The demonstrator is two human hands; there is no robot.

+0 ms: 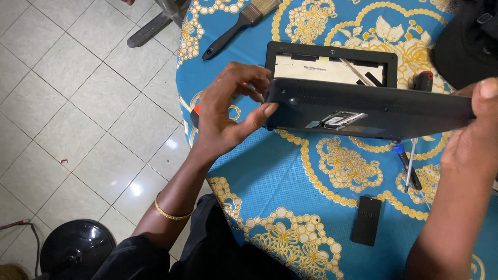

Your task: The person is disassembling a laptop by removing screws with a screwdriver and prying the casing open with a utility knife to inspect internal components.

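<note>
Head view
Laptop (pixel 373 106): matte black plastic slab, base tipped up above blue-and-yellow patterned tablecloth (pixel 290 181); open slot shows a metal-labelled card.
Left hand (pixel 228 111): at laptop's left corner, thumb and fingers pinched on its edge.
Right hand (pixel 474 129): at laptop's right end, thumb over the rim, gripping.
Below laptop: flat black rectangular cover (pixel 367 220); blue-handled screwdriver (pixel 407 166).
Above-left of laptop: bristle paintbrush (pixel 241 26), black handle.

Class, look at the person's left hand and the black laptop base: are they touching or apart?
Touching. The head view shows the left hand with thumb and fingertips pressed against the left end of the laptop base.
</note>
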